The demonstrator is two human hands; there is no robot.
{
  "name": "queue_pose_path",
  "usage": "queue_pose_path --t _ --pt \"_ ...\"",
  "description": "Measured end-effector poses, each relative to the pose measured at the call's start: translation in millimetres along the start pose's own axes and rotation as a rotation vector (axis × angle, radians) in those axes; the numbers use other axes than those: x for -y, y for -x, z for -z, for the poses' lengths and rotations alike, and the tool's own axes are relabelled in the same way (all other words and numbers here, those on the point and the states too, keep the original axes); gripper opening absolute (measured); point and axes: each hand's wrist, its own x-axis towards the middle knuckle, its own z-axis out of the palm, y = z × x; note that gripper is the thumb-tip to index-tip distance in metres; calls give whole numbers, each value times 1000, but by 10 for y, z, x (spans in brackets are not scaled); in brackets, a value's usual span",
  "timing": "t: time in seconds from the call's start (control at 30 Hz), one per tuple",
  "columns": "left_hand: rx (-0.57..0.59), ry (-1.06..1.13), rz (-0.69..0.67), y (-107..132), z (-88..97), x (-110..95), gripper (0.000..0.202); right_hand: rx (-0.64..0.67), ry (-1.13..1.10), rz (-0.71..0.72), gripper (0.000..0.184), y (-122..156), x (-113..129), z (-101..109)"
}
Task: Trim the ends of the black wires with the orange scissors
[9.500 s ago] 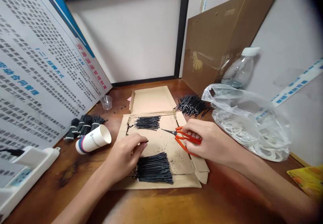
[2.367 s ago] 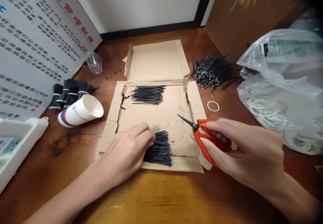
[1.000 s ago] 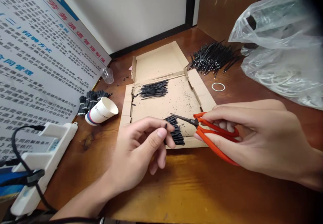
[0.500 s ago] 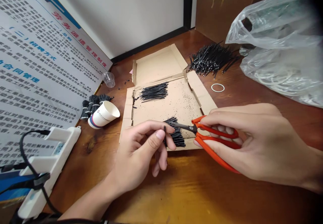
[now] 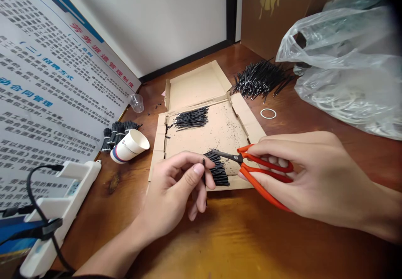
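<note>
Between thumb and fingers, my left hand pinches a thin black wire piece, held roughly upright. Red-handled scissors are in my right hand, their dark blades pointing left toward the wire piece. The blade tips lie close to my left fingertips; whether they touch the wire cannot be made out. Just behind the left fingers, a stack of short black wires rests on the flattened cardboard box. Farther back on the cardboard lies another row of black wires.
A big loose heap of black wires sits at the back right, near a white ring and a clear plastic bag. On the left are a tilted paper cup, tied wire bundles, a small plastic cup and a power strip.
The whole view has shifted slightly. My hands keep nearly the same pose, with the scissors and the wire piece still held; slightly more of the wire shows below the thumb.
</note>
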Motion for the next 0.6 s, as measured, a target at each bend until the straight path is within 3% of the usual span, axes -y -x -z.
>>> queue_pose_path --t 0.13,0.23,0.3,0.4,0.6 --pt "-58 -250 -101 -11 52 -14 12 -5 25 -8 4 6 -23 -9" --pt "-166 -714 -414 -81 174 -8 7 -52 80 -45 11 2 -59 3" --pt "-169 -989 -612 -182 272 16 9 -98 119 -56 17 -10 -104 22" --pt "-113 -1194 -625 -419 383 58 15 -111 193 -71 18 -41 -202 52" --pt "-171 -1606 -432 -1010 422 34 23 -61 293 -172 23 -102 -354 52"
